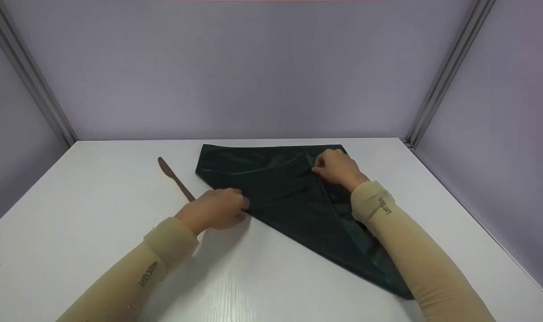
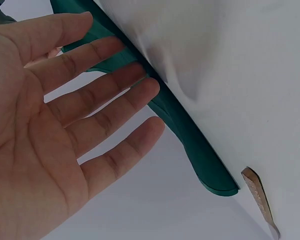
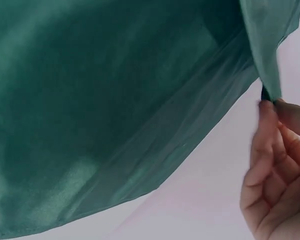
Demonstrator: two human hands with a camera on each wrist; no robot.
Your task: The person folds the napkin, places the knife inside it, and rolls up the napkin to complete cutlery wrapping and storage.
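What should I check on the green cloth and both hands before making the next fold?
1. Right hand has a grip on the cloth: ok; its fingers pinch an edge of the green cloth.
2. Left hand steadies the cloth: ok; its straight fingers rest at the cloth's left edge.
3. Cloth lies flat: not ok; the part by the right hand is lifted and loose.
4. Knife clear of the cloth: ok; it lies on the table just left of the cloth, apart from it.
5. Near corner of the cloth lined up: cannot tell; the right sleeve hides part of it.
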